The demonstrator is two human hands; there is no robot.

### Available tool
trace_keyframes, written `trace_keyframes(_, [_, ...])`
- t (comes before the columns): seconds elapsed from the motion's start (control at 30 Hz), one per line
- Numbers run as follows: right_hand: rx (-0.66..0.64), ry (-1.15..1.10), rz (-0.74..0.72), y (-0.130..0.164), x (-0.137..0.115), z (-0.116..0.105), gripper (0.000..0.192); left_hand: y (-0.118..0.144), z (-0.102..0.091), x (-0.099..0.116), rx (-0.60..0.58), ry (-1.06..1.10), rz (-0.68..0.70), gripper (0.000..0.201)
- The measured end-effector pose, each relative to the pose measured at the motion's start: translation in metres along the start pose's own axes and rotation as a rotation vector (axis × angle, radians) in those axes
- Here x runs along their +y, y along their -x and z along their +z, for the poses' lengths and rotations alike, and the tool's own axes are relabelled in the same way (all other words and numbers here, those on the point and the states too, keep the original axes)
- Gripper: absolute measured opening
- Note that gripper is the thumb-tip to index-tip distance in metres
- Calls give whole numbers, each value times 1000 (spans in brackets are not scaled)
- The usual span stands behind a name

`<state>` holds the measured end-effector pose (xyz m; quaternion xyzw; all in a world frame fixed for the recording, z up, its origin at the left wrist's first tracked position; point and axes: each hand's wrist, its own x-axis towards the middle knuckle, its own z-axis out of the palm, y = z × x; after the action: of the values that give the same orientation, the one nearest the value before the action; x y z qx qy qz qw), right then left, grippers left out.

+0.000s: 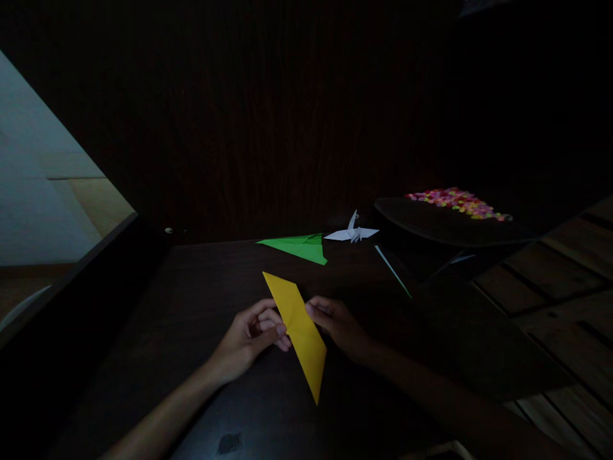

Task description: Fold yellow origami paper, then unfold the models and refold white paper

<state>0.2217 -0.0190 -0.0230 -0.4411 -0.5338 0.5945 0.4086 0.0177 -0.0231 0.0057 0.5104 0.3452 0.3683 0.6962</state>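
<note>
- Dim scene, dark wooden counter (201,306) seen from above.
- Folded yellow paper (297,329), long pointed diamond shape, lay flat near middle of counter, one tip away from person, other tip toward near edge.
- Left hand (251,335) pinched left edge of yellow paper, fingertips (282,331) closed on it at mid-length.
- Right hand (338,322) touched right edge of same paper, fingers curled, tips pressed on edge; full grip or just press, could not tell.
- Both hands met at paper's middle, opposite sides, close together.
- Green folded paper (301,246), flat pointed shape, lay farther back on counter, well apart from hands.
- White paper crane (353,232) stood just right of green paper, wings spread.
- Thin pale stick (393,271) lay slanted right of green paper.
- Dark tray (431,223) at right rear, small colourful bits (454,201) heaped on it, pink and yellow mostly; too small to identify.
- Slatted wooden surface (565,306) at far right.
</note>
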Motion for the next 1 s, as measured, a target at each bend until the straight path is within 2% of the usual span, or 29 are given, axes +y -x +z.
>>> trace_keyframes(0.2, [8,-14,36,0,0,2,45,-1,-2,0,74,-18,39,42])
trace_keyframes(0.57, [-87,-85,-9,3,4,7,39,-4,0,-1,172,-67,75,43])
trace_keyframes(0.83, [-120,-77,-23,6,2,11,39,-3,-1,-5,88,-102,11,24])
trace_keyframes(1.0, [-144,-61,-25,8,-1,12,37,-3,3,-2,48,-86,-43,27])
